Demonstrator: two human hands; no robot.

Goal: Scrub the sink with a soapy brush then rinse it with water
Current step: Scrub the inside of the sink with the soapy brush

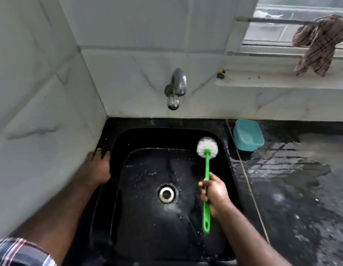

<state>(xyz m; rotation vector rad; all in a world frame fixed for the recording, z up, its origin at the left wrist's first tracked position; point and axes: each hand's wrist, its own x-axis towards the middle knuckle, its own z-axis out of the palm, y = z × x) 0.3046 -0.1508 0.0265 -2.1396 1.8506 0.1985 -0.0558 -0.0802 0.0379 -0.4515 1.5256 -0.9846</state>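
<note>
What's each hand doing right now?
Left hand: open, resting flat on the sink rim.
Right hand: gripping the brush handle.

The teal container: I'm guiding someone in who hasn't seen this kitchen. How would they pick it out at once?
Start at the black sink under the wall tap. Look just past its far right corner, on the wet dark counter close to the tiled wall. The teal container sits there: a small open rounded-square tub, the only blue-green thing, unlike the green-handled brush in the right hand.
</note>
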